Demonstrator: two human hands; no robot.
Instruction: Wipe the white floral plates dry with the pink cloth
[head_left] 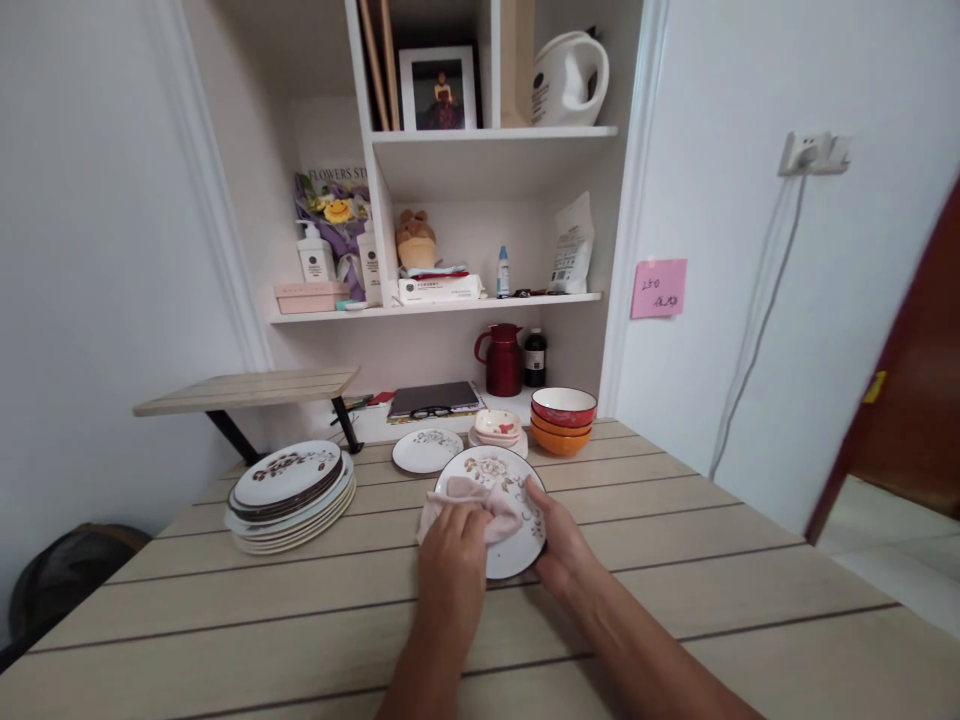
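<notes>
A white plate with a dark rim and a brown flower pattern is tilted up over the table in front of me. My right hand grips its right edge, thumb on the face and fingers behind. Bunched under my left hand is a pale pink cloth, pressed against the plate's left side. Just behind, a similar flowered plate lies flat on the table. Small pink-and-white dishes sit stacked beside it, partly hidden by the held plate.
A stack of plates stands left, near a raised wooden shelf on black legs. Stacked bowls, red and orange, stand at the back right. Behind them are a red jug, a dark bottle and a dark laptop-like slab with glasses.
</notes>
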